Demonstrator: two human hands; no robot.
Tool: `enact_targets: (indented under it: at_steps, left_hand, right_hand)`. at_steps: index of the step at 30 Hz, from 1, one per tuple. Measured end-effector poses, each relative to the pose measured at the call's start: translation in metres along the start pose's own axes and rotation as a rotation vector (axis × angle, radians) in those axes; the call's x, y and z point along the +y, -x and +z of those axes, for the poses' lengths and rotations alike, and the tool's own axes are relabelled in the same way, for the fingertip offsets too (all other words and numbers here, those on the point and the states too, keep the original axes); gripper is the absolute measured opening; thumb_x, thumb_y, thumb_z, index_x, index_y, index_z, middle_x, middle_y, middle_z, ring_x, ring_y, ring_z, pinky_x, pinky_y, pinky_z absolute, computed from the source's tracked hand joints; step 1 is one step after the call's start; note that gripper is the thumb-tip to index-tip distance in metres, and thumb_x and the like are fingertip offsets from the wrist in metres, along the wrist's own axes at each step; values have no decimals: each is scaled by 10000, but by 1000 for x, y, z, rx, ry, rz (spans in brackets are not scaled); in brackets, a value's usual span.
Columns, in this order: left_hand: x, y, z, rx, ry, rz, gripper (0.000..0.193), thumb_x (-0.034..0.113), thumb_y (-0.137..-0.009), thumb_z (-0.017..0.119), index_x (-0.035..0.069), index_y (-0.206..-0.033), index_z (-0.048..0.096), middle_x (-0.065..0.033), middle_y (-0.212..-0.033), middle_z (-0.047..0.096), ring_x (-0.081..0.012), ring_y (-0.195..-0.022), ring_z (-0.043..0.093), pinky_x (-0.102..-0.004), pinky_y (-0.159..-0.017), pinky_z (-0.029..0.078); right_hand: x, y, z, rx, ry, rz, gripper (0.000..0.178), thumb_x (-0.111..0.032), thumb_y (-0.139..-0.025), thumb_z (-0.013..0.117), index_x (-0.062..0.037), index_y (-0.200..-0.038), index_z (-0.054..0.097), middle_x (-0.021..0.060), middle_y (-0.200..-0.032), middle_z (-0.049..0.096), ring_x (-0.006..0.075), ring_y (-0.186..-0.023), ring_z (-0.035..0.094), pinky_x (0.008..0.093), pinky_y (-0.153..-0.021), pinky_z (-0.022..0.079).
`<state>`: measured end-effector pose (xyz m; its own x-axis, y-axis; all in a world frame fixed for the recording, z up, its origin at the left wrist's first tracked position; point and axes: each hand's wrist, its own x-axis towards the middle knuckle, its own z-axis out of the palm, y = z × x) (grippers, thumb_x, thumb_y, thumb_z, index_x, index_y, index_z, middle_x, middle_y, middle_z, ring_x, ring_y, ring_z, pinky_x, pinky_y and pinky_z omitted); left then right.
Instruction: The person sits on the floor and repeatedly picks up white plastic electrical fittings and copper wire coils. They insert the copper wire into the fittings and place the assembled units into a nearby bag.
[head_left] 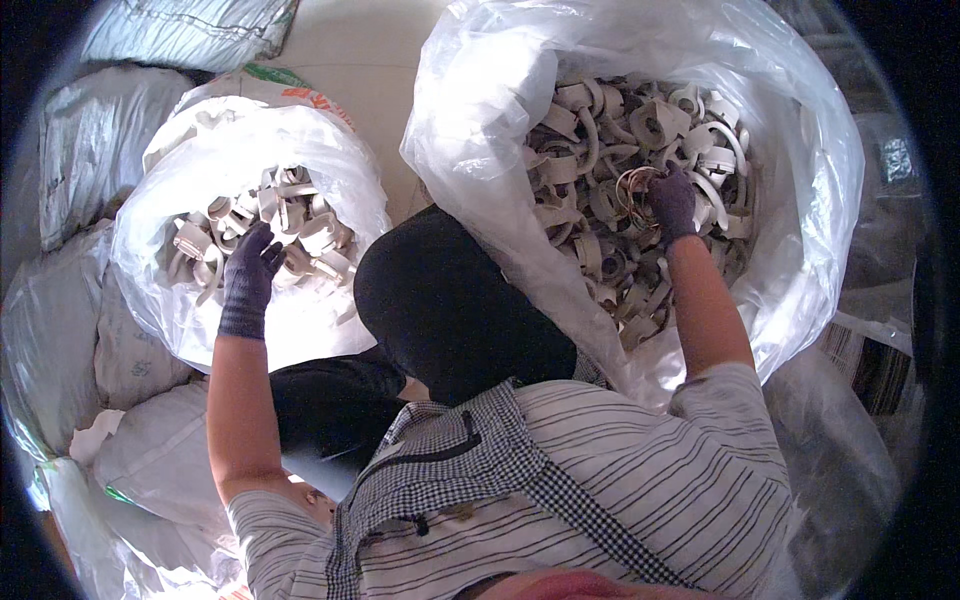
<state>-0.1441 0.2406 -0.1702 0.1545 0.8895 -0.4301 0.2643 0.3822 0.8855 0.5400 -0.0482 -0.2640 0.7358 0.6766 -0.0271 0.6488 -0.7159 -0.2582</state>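
My left hand [250, 277], in a dark knitted glove, reaches over the smaller bag on the left. Its fingers are stretched and slightly apart, at the edge of a heap of whitish plastic pieces [320, 235]. I see nothing gripped in it. Over the larger bag on the right, my right hand [674, 207], also gloved, is closed at the side of a loose coil of thin copper-coloured wire [633, 196]. Beneath that coil lies a heap of grey-white curved and ring-shaped plastic parts [590, 165]. My right fingertips are partly hidden.
Clear plastic lines both the left bag [150, 225] and the right bag [460, 130]. My dark-clad knee [455, 310] is between them. Several filled sacks [105, 140] are stacked along the left side. Pale floor [365, 60] shows behind.
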Motion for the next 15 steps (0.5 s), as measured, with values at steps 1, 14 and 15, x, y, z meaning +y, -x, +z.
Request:
enact_targets:
  at_steps: [1, 14, 15]
  left_hand:
    - [1, 12, 2, -60, -160, 134, 424, 254, -1036, 516, 61, -1413, 518, -156, -1299, 599, -292, -1093, 642, -394, -958, 534]
    - [55, 150, 46, -56, 200, 44, 465, 254, -1058, 478, 9, -1454, 474, -137, -1340, 610, -260, -1167, 628, -380, -1004, 509]
    - [57, 151, 50, -56, 193, 54, 456, 245, -1056, 485, 6, -1445, 486, -139, -1340, 609, -260, -1168, 631, -376, -994, 517]
  right_hand:
    - [-2, -6, 3, -30, 92, 4, 552, -362, -826, 723, -7, -1239, 631, 252, -1195, 677, 406, -1052, 666, 486, -914, 533]
    - [-5, 57, -83, -186, -253, -69, 421, -307, -866, 670, 41, -1103, 681, 256, -1042, 707, 408, -982, 688, 474, -873, 545]
    - [4, 66, -95, -163, -412, -109, 421, -291, -870, 671, 42, -1128, 671, 239, -1031, 714, 397, -969, 694, 464, -867, 550]
